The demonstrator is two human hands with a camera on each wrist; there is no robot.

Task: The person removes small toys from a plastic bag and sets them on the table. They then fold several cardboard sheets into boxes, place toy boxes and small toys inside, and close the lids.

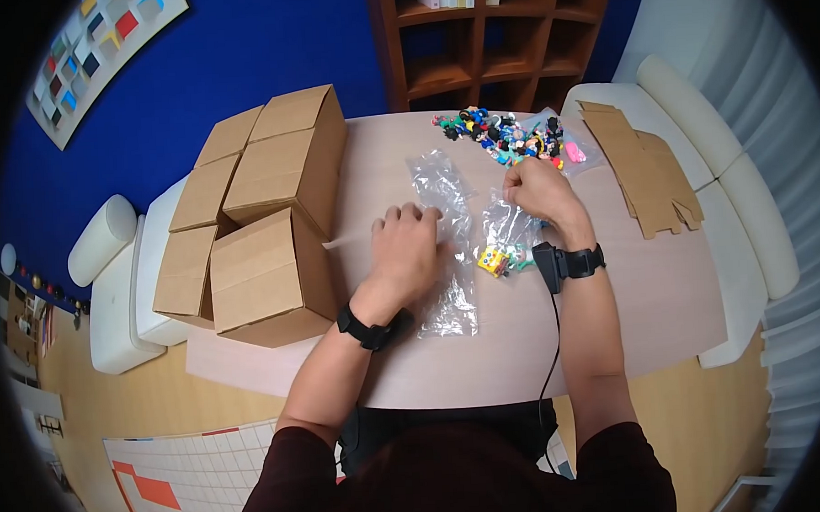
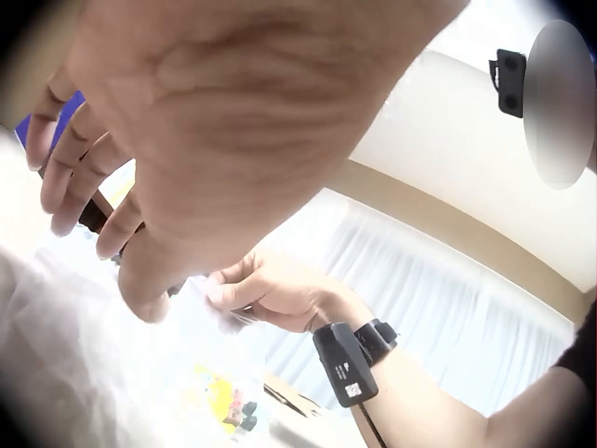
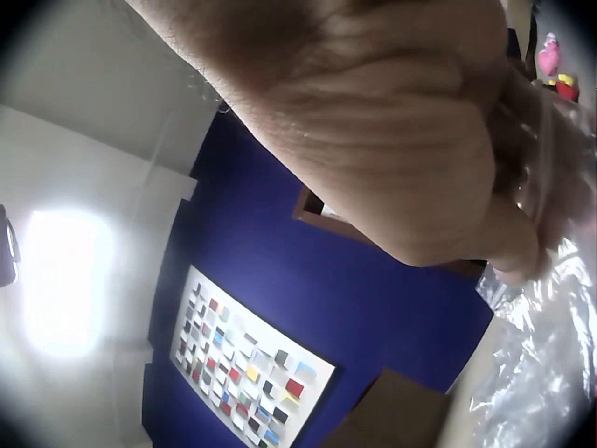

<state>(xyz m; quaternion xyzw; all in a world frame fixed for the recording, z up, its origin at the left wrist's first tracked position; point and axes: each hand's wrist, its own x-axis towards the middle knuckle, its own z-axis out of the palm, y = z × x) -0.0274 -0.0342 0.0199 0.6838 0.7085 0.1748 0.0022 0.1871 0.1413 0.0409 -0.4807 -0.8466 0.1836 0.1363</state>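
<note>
My right hand (image 1: pixel 543 193) pinches the upper edge of a clear plastic bag (image 1: pixel 509 222). At the bag's lower end shows a yellow cartoon figure (image 1: pixel 493 261) with small green pieces (image 1: pixel 521 257) beside it. Crinkled plastic (image 3: pixel 536 373) gleams under the thumb in the right wrist view. My left hand (image 1: pixel 404 254) hovers over the table's middle, its fingers loosely bent and holding nothing. Beneath and beside it stretches another clear plastic bag (image 1: pixel 447 314), lying flat. The left wrist view also catches the yellow figure (image 2: pixel 221 399), washed out by light.
Several cardboard boxes (image 1: pixel 269 276) stand at the left of the table (image 1: pixel 388 376). A heap of small colourful figures (image 1: pixel 515 142) lies at the back, with a pink piece (image 1: pixel 574 152) in clear plastic. Flattened cardboard (image 1: pixel 644 168) lies at the right edge. A black cable (image 1: pixel 552 360) trails from the right wrist.
</note>
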